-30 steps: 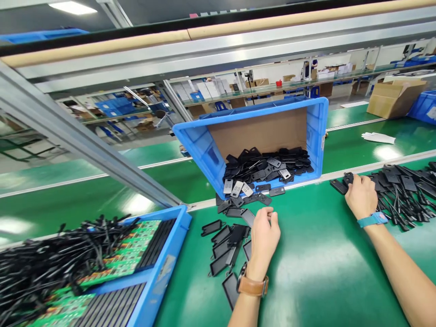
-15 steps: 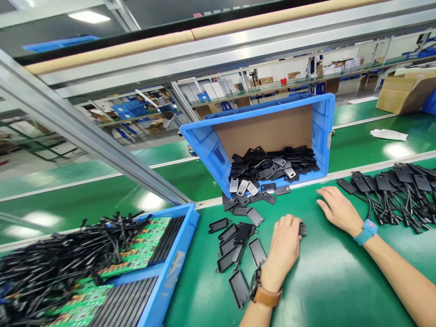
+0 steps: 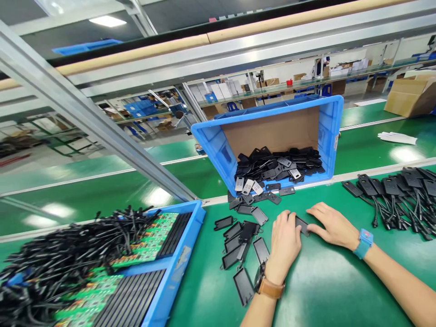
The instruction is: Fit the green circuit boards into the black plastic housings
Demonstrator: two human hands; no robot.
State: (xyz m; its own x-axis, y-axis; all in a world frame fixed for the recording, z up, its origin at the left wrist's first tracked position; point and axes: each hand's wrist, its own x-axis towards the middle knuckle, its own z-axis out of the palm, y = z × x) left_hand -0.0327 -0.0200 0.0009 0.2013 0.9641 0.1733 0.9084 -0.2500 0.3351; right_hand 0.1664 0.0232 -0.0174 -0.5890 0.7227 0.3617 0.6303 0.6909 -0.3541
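1. The right hand (image 3: 332, 224), well off at the corded row a second ago, has come in beside the left hand (image 3: 285, 238); both now meet on one flat black shell (image 3: 302, 224) lying on the green mat (image 3: 323, 281) just in front of the tipped blue bin (image 3: 272, 136).
2. The left hand's fingers curl down over the shell's near end; half a second ago that hand held the piece alone. How firmly it grips cannot be told.
3. The right hand's fingers lie nearly straight and spread, tips pressing the shell's far end, nothing enclosed.
4. One tipped bin, lined with brown card, spills a heap of black shells (image 3: 277, 165) over its front lip; too many to count.
5. Left of the hands and in front of the bin, roughly ten loose shells (image 3: 243, 245) lie scattered on the mat.
6. Right of the bin, a row of corded black parts (image 3: 391, 193) lies side by side, about eight showing before the picture's edge.
7. Far left of the bin, one blue tray (image 3: 177, 268) holds green boards and a tangle of black cables (image 3: 68, 250).
8. Two wristbands: brown on the left arm, teal on the right.
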